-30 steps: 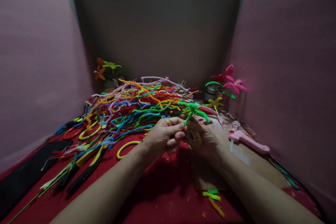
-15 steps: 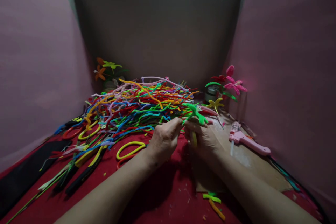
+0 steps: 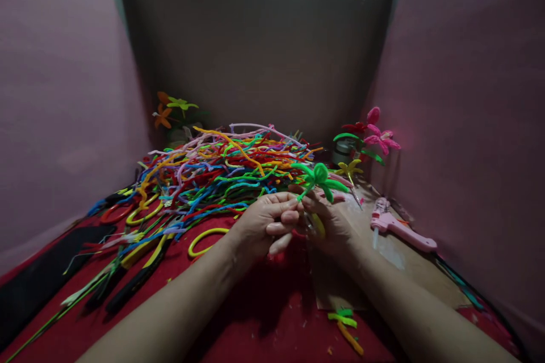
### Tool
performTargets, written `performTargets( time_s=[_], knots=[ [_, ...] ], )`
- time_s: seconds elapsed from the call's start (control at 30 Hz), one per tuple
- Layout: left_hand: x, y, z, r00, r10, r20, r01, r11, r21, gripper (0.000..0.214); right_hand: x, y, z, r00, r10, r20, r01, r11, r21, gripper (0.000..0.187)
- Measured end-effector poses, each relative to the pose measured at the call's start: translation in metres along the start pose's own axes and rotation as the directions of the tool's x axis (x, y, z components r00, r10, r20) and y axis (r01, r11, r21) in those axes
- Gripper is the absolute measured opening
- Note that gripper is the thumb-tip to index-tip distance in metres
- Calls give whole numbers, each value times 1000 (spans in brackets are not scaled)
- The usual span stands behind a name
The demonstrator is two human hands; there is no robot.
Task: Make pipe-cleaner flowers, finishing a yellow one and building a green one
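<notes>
A green pipe-cleaner flower [image 3: 320, 176] with several looped petals is held up in front of the pile. My left hand [image 3: 272, 221] pinches its short stem between thumb and index finger, the other fingers loosely curled. Close against it, my right hand [image 3: 330, 224] has its fingers closed at the flower's base, partly hidden behind the petals. A yellow curved piece [image 3: 315, 226] shows in the right palm; I cannot make out what it belongs to. Behind both hands spreads a big heap of coloured pipe cleaners [image 3: 221, 170].
A pink glue gun [image 3: 402, 227] lies on a cardboard sheet [image 3: 409, 272] at right. Yellow-handled scissors [image 3: 204, 241] and black-and-yellow pliers [image 3: 142, 278] rest on the red cloth [image 3: 238, 317] at left. Pipe-cleaner offcuts [image 3: 347, 329] lie in front. Finished pink flowers [image 3: 381, 136] stand behind.
The green flower has turned so its petals are spread more clearly to view. My left hand has rotated from a closed fist to a pinch with its fingers showing.
</notes>
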State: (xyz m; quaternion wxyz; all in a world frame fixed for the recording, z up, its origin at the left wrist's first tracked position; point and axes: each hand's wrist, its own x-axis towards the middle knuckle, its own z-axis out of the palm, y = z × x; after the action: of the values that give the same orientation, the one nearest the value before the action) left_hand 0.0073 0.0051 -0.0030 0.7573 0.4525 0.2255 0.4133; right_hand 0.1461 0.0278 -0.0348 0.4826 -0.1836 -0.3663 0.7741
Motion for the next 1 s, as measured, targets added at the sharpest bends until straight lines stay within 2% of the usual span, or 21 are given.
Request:
performTargets(
  time_s=[0.1, 0.17, 0.2, 0.27, 0.3, 0.37, 0.4, 0.43, 0.47, 0.5, 0.53, 0.6, 0.67, 0.77, 0.87, 0.93, 1.0],
  knots=[
    [1, -1, -1, 1000, 10, -13, -9, 996, 84, 12, 2, 1, -1, 999, -16, -28, 16, 1000, 19, 21],
    [1, -1, 1, 993, 84, -84, -55, 950, 306, 20, 2, 2, 0, 996, -68, -56, 68, 998, 0, 17],
    [1, -2, 2, 981, 149, -124, -78, 889, 452, 23, 3, 2, 1, 993, -95, -74, 95, 995, -10, 15],
    [1, -5, 2, 930, 333, -158, -112, 663, 740, 21, 4, 2, 2, 984, -144, -105, 144, 990, -16, 10],
    [1, -7, 2, 890, 435, -135, -125, 517, 847, 17, 4, 3, 2, 980, -166, -112, 165, 986, -16, 9],
    [0, -11, 0, 814, 581, -27, -150, 256, 955, 12, 4, 3, 4, 973, -209, -100, 208, 978, -26, 9],
    [0, -13, 0, 790, 613, 17, -161, 181, 970, 11, 3, 3, 6, 970, -226, -89, 223, 974, -40, 10],
    [0, -14, 0, 781, 624, 26, -166, 167, 972, 13, 3, 2, 7, 969, -234, -81, 230, 971, -57, 10],
    [0, -14, 0, 788, 616, -5, -162, 215, 963, 16, 2, 1, 9, 969, -234, -83, 229, 971, -73, 10],
    [0, -13, 1, 808, 585, -69, -150, 317, 937, 17, 1, 0, 10, 969, -230, -87, 223, 971, -84, 10],
    [0, -11, 3, 837, 527, -147, -131, 455, 881, 18, 0, -1, 12, 971, -223, -90, 215, 972, -91, 9],
    [-1, -5, 6, 906, 344, -249, -95, 736, 670, 19, -2, -4, 14, 975, -204, -87, 195, 976, -101, 8],
    [-1, 0, 6, 960, 173, -220, -71, 910, 409, 18, -3, -5, 15, 978, -191, -78, 183, 978, -99, 9],
    [-1, 5, 1, 995, 39, -93, -25, 989, 145, 11, -3, -4, 11, 983, -171, -74, 165, 983, -78, 9],
    [-2, 6, -3, 999, -41, 5, 41, 997, 59, 6, 0, 0, 3, 991, -123, -45, 121, 991, -51, 12],
    [-3, 7, -3, 998, -54, 20, 52, 992, 114, 8, 1, 1, 2, 993, -111, -27, 111, 994, -24, 15],
    [-4, 7, -1, 999, 7, -39, 6, 947, 322, 16, 1, 0, 4, 990, -141, -29, 141, 990, -7, 15]
  ],
)
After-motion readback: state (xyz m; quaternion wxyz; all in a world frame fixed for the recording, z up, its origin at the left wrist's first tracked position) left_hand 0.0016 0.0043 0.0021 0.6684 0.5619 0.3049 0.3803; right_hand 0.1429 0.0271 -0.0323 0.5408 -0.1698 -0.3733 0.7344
